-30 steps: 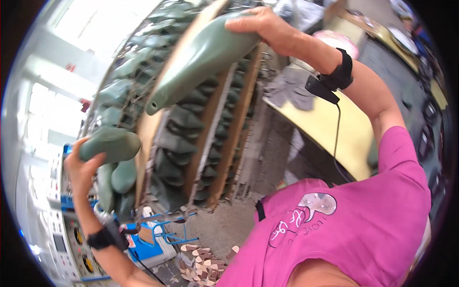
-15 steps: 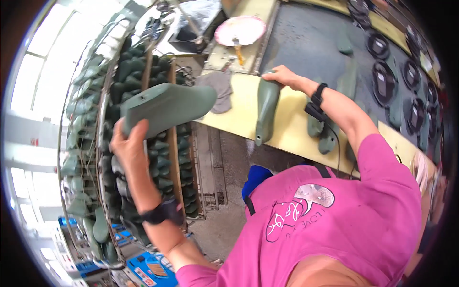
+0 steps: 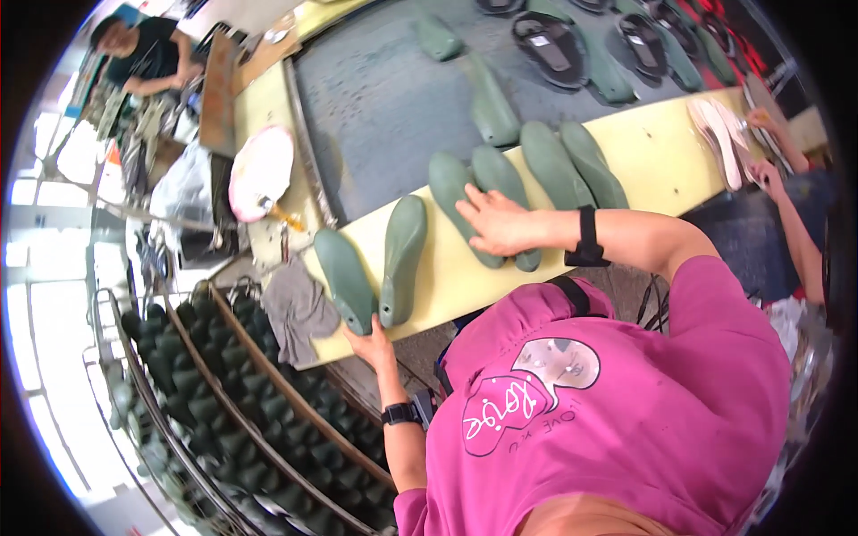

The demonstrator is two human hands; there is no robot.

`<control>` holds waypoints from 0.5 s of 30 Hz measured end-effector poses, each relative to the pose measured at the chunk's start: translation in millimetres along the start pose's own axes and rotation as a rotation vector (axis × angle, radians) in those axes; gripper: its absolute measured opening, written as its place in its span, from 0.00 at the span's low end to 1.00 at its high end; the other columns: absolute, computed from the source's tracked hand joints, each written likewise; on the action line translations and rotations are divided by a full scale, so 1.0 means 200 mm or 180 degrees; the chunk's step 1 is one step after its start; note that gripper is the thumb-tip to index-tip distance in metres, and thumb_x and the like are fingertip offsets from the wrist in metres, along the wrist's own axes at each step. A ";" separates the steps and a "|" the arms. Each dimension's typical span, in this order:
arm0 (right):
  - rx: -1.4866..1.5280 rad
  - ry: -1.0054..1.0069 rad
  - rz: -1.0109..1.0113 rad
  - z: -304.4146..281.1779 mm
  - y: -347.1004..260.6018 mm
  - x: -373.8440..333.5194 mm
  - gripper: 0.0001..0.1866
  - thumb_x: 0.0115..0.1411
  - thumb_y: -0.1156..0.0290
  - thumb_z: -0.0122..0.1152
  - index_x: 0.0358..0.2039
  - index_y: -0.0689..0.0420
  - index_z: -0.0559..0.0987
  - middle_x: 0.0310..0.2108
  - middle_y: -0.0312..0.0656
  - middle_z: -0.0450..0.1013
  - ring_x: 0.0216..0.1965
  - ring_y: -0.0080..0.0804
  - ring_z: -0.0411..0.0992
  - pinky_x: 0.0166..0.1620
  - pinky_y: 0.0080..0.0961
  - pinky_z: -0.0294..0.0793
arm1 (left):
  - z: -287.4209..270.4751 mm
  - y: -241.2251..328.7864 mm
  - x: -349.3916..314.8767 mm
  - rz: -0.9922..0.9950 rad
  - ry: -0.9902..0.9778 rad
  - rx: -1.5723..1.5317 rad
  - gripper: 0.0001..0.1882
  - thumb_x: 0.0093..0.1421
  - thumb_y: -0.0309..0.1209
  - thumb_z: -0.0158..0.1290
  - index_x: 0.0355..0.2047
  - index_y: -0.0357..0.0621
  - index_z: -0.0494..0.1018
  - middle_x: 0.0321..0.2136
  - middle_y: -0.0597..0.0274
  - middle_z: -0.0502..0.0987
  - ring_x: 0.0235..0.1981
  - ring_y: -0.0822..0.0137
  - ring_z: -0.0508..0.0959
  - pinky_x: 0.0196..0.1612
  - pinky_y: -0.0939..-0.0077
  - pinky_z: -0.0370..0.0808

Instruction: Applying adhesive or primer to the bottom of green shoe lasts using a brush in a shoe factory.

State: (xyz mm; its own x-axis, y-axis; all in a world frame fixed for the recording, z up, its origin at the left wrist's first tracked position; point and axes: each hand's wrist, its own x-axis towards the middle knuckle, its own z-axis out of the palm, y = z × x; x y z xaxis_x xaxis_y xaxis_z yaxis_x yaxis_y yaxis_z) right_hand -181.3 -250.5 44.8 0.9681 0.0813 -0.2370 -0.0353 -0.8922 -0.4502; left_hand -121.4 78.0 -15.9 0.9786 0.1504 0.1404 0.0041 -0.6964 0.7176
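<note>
Two green shoe lasts lie side by side at the left of the pale yellow bench edge (image 3: 661, 147). My left hand (image 3: 371, 347) grips the heel end of the left shoe last (image 3: 342, 268), thumb and finger on either side. Beside it is the second last (image 3: 404, 255), apart from my right hand. Over another pair, a last (image 3: 450, 183) and its neighbour (image 3: 497, 170), my right hand (image 3: 500, 221) lies with fingers spread, covering their middles. Just right of that hand rests a further pair of lasts (image 3: 554, 165).
A grey cloth (image 3: 297, 308) hangs by the bench's left end, near a rack of dark green lasts (image 3: 214, 402). A white basin (image 3: 264, 170) with a brush stands beyond. Black shoe uppers (image 3: 550, 49) lie on the dark conveyor (image 3: 375, 98). Co-workers are at far left and right.
The view has swung right. The last that my left hand held up by the rack now lies on the bench. My right hand has left its last and rests on another pair.
</note>
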 end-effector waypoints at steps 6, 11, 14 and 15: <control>-0.0431 0.0114 0.0059 -0.05 0.00 -0.19 0.35 0.48 0.55 0.57 0.54 0.57 0.60 0.54 0.58 0.55 0.57 0.59 0.52 0.48 0.56 0.59 | -0.03 -0.02 0.04 0.0097 -0.0514 -0.0205 0.25 0.49 0.28 0.56 0.47 0.32 0.63 0.38 0.48 0.73 0.38 0.58 0.73 0.44 0.69 0.68; -0.0523 0.0305 0.0353 0.02 0.05 -0.22 0.35 0.47 0.60 0.55 0.56 0.56 0.58 0.47 0.57 0.62 0.57 0.61 0.50 0.48 0.57 0.59 | 0.00 0.05 0.02 0.0010 -0.0694 -0.0378 0.29 0.48 0.29 0.56 0.49 0.30 0.61 0.43 0.42 0.68 0.44 0.51 0.69 0.48 0.64 0.64; -0.0847 0.0188 0.0225 0.01 0.03 -0.16 0.34 0.48 0.61 0.55 0.55 0.56 0.58 0.46 0.58 0.64 0.56 0.61 0.52 0.49 0.56 0.56 | 0.02 0.10 -0.02 0.0280 -0.0423 0.0015 0.34 0.46 0.31 0.57 0.51 0.29 0.57 0.46 0.39 0.63 0.48 0.44 0.64 0.51 0.57 0.60; -0.0829 0.0306 0.0195 0.02 0.05 -0.17 0.33 0.49 0.62 0.55 0.55 0.55 0.58 0.44 0.56 0.66 0.56 0.61 0.53 0.51 0.55 0.53 | 0.02 0.12 -0.04 0.0436 -0.0304 0.0208 0.34 0.46 0.31 0.57 0.51 0.30 0.56 0.47 0.39 0.62 0.49 0.44 0.63 0.52 0.56 0.59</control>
State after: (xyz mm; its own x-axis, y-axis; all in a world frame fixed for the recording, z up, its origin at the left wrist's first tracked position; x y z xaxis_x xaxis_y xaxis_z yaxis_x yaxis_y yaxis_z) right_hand -215.2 -260.3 44.6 0.9857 -0.0079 -0.1685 -0.0417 -0.9793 -0.1982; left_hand -127.7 57.7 -1.8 0.9860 -0.0142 0.1661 -0.1203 -0.7505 0.6499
